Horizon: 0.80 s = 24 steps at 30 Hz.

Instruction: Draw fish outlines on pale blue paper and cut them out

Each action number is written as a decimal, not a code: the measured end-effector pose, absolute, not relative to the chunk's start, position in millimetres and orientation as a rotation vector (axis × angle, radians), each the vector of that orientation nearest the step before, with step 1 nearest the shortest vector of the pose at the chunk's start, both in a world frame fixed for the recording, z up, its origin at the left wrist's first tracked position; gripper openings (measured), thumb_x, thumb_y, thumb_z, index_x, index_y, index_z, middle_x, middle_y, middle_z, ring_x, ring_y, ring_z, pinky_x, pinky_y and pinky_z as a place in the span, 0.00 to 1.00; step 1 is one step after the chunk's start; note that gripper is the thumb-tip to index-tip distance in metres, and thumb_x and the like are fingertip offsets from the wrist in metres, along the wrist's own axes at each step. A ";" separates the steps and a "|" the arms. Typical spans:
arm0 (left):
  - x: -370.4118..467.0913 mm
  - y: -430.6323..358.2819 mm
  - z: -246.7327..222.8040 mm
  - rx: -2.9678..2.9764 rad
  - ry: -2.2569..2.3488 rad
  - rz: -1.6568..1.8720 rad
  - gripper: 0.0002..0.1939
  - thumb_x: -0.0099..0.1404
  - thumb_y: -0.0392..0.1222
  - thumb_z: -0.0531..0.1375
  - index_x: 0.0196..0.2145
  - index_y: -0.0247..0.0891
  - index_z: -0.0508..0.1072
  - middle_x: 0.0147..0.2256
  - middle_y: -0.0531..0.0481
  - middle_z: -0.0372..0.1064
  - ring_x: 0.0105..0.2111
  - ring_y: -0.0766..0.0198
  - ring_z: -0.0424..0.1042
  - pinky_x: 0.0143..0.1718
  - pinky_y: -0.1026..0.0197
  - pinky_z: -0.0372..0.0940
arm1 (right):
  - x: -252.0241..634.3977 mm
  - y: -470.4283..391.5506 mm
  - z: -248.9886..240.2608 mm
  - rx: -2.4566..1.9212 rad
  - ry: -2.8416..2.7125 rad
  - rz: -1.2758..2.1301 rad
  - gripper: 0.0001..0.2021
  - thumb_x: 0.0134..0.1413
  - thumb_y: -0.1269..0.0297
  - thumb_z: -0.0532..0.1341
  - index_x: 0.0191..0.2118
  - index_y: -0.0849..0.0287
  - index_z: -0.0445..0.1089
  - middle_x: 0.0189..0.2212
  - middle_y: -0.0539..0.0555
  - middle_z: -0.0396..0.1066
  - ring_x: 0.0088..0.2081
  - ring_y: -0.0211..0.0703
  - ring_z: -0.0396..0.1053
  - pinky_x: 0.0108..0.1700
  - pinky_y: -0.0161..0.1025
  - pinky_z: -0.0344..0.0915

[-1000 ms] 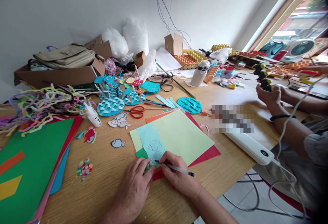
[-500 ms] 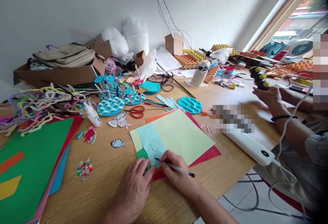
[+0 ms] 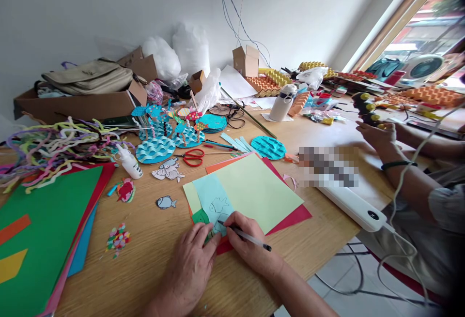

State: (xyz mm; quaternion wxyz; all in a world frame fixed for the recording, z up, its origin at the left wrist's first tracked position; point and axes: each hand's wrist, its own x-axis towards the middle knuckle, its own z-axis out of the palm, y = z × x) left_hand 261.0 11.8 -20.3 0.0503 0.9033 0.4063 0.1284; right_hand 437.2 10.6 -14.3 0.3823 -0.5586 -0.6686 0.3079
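My right hand [image 3: 249,239] is closed round a pen [image 3: 252,238] with a black end cap; its tip rests on a light blue paper strip [image 3: 212,191]. A fish outline [image 3: 220,204] is drawn on the strip, and part of a second outline shows by the pen tip. My left hand [image 3: 192,259] lies flat with fingers stretched over the strip's lower edge, beside a dark green paper piece [image 3: 200,217]. Under the strip is a pale green sheet [image 3: 257,191], with a red sheet [image 3: 290,221] below it. A cut-out grey fish [image 3: 166,202] lies to the left.
Red-handled scissors [image 3: 193,158], a glue bottle [image 3: 130,163] and pipe cleaners [image 3: 65,150] lie at left, above a green sheet [image 3: 58,225]. Wavy blue discs [image 3: 156,149] stand behind. A white power strip [image 3: 348,205] is at right, near another person's hands [image 3: 379,140].
The pen tip has shifted slightly on the strip, with my right hand moving a little. My left hand stays put. The camera view has shifted slightly.
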 end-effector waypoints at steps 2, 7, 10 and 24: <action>260.7 12.1 -20.7 2.755 1.233 0.385 0.24 0.58 0.26 0.53 0.50 0.43 0.66 0.50 0.47 0.64 0.49 0.54 0.61 0.47 0.49 0.64 | 437.2 10.5 -12.7 -1.421 -1.702 0.783 0.06 0.46 0.75 0.52 0.28 0.57 0.61 0.18 0.45 0.59 0.21 0.34 0.55 0.25 0.30 0.54; 260.1 12.0 -22.3 2.756 1.250 0.396 0.23 0.58 0.26 0.53 0.49 0.45 0.67 0.49 0.48 0.64 0.48 0.54 0.62 0.46 0.50 0.64 | 438.6 9.3 -6.3 -1.427 -1.693 0.794 0.07 0.41 0.76 0.50 0.27 0.57 0.60 0.18 0.45 0.57 0.21 0.34 0.53 0.25 0.31 0.52; 259.9 11.7 -24.1 2.753 1.242 0.420 0.22 0.60 0.27 0.53 0.50 0.45 0.66 0.49 0.48 0.64 0.49 0.54 0.62 0.47 0.49 0.64 | 439.9 8.5 -2.4 -1.425 -1.707 0.808 0.08 0.39 0.77 0.50 0.26 0.58 0.59 0.18 0.45 0.56 0.21 0.34 0.52 0.25 0.31 0.51; 259.4 12.2 -23.9 2.757 1.222 0.425 0.21 0.61 0.28 0.51 0.50 0.43 0.66 0.49 0.47 0.64 0.48 0.53 0.61 0.46 0.48 0.64 | 438.5 9.6 -7.4 -1.397 -1.639 0.880 0.04 0.46 0.74 0.52 0.28 0.58 0.61 0.18 0.45 0.57 0.21 0.34 0.53 0.25 0.31 0.53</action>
